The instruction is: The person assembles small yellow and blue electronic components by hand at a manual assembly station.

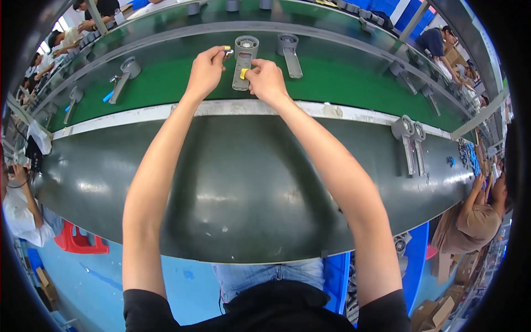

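On the green belt ahead lies a grey housing [241,65] with a round, fan-like head and a long open handle, much like a hair dryer shell. My left hand [206,73] is beside its head, fingertips pinched on a small silvery part [228,52]. Something yellow shows at those fingertips too. Over the handle, my right hand [268,81] has its fingers closed, with a yellow piece [243,73] at the tips; whether it is a finger cover or a loose part I cannot tell. What else those fingers grip is hidden.
Another grey housing [289,55] lies right of the hands; one with a blue-ended piece [129,69] lies left. Two housings [407,138] rest on the dark near table [238,166], right. A pale rail [221,108] divides belt and table. Other people work on both sides.
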Tool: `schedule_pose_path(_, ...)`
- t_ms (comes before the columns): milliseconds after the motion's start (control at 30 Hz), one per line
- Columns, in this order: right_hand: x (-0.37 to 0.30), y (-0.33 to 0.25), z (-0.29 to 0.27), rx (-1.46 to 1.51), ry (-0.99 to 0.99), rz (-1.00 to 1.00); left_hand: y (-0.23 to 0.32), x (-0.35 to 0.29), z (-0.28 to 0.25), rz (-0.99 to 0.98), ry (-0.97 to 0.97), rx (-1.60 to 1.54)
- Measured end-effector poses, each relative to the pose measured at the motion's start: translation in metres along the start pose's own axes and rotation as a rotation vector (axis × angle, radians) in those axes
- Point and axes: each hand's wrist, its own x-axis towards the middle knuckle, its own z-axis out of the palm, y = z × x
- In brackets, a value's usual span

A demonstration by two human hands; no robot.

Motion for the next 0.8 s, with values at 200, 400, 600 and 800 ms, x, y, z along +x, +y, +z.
schedule_pose_path(200,0.013,0.025,-0.030,0.058,-0.064,0.058,-0.037,0.022,0.012,0.001,0.035,0.329)
schedule_pose_path(400,-0.077,0.014,-0.171,-0.140,-0.067,0.070,0.001,0.073,0.059,0.364,0.136,0.450)
schedule_pose_path(600,-0.204,0.011,-0.236,-0.151,-0.017,0.331,-0.004,0.119,0.109,0.144,-0.265,0.330)
schedule_pose_path(800,-0.259,0.000,-0.233,-0.393,-0.084,0.273,0.012,0.084,0.108,0.391,0.019,0.371)
